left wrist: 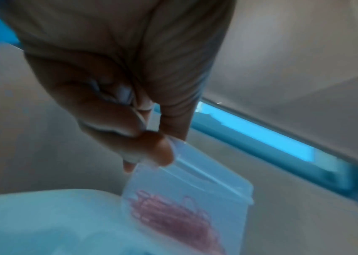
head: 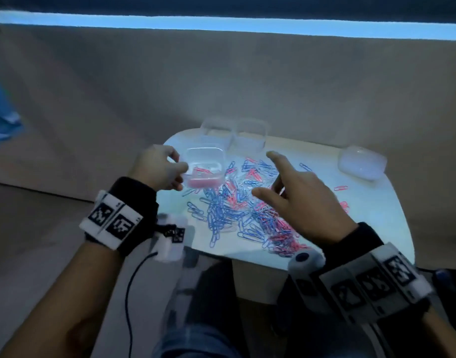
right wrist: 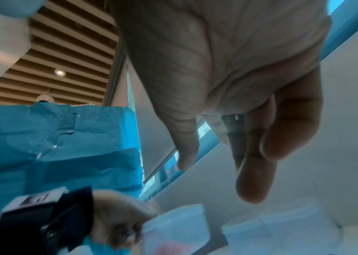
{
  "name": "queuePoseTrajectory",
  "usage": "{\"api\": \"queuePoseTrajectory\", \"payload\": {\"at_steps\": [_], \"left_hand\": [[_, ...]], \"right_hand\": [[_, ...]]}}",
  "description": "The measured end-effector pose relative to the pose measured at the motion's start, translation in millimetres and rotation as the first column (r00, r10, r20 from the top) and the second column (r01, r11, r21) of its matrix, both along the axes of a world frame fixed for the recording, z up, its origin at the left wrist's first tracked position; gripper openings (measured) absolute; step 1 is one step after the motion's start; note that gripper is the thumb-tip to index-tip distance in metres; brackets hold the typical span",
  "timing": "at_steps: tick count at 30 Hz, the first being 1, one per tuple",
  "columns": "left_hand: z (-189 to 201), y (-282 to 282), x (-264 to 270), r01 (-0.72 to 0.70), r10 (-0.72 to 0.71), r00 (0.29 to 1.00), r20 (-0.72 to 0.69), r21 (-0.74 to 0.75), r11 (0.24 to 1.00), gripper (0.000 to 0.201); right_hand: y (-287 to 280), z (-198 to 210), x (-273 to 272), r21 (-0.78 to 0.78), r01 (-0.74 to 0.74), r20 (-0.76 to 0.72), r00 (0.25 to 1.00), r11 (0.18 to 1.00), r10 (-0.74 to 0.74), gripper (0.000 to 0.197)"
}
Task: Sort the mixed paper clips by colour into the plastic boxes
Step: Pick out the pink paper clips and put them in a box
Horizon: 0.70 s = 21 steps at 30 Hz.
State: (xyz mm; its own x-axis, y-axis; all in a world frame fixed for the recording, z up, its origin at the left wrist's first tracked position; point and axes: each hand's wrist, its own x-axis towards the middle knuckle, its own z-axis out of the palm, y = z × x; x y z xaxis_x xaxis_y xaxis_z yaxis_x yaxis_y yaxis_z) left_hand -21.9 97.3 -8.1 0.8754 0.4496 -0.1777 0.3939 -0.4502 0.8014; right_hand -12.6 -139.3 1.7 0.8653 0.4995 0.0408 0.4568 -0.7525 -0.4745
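Two hands over a small white table (head: 371, 228), taken here as the landmark. Left hand (head: 158, 167) at the table's left edge, wrist banded in black with a marker strip, thumb and fingers curled onto the near left corner of a clear plastic box (head: 205, 166) and pinching its rim. Same pinch plain from the left wrist view: fingertips (left wrist: 158, 151) clamped on the corner of the box (left wrist: 186, 203), pink clips (left wrist: 173, 217) heaped inside against its lower wall. Box tilted, lifted slightly off the table's left side, just beside the heap.

Right hand (head: 296, 200) above the table's middle, palm down, fingers spread and nearly straight, index finger pointing toward the far edge, thumb out to the left; holding nothing, hovering over the loose paper clips (head: 245, 210). Right wrist view: palm (right wrist: 228, 60) open, fingers hanging relaxed, nothing between them.

Mixed blue, pink and white clips strewn across the table's centre and near edge, a few pink strays toward its right side. Two more clear boxes (head: 234, 135) side by side at the table's far edge, touching or nearly so. White rounded lidded case (head: 361, 162) at the far right corner of the table, well apart from the heap.
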Motion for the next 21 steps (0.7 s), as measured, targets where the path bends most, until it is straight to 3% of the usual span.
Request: {"api": "queuePoseTrajectory", "payload": {"at_steps": [4,9,12,16,19,21], "left_hand": [[-12.3,56.7,5.6,-0.152,0.156,0.986,-0.063,0.065,0.986,0.021],[-35.9,79.1,13.0,-0.252,0.255,0.965,-0.056,0.062,0.966,0.022],[-46.0,73.0,11.3,-0.269,0.269,0.963,-0.022,0.021,0.963,0.022],[-44.0,67.1,4.2,-0.257,0.258,0.965,-0.05,0.023,0.966,0.03],[-30.6,60.9,-4.4,-0.21,0.246,0.963,-0.11,0.265,0.941,0.044],[-22.3,47.4,-12.3,-0.198,0.26,0.963,-0.064,0.485,0.852,0.044]], "right_hand": [[-21.8,-0.7,7.2,-0.026,0.085,-0.051,0.995,0.996,-0.086,0.065],[-37.5,-9.5,5.0,-0.025,0.13,-0.133,0.982,0.991,-0.132,0.062],[-40.0,-11.0,5.0,-0.16,0.083,-0.165,0.98,0.984,-0.109,0.062],[-26.4,1.2,20.2,-0.401,-0.08,-0.229,0.973,0.912,-0.015,0.059],[4.3,3.1,44.6,-0.426,-0.161,-0.201,0.976,0.89,0.081,0.054],[33.7,-4.5,65.7,-0.434,-0.2,-0.135,0.978,0.878,0.157,0.046]]}}
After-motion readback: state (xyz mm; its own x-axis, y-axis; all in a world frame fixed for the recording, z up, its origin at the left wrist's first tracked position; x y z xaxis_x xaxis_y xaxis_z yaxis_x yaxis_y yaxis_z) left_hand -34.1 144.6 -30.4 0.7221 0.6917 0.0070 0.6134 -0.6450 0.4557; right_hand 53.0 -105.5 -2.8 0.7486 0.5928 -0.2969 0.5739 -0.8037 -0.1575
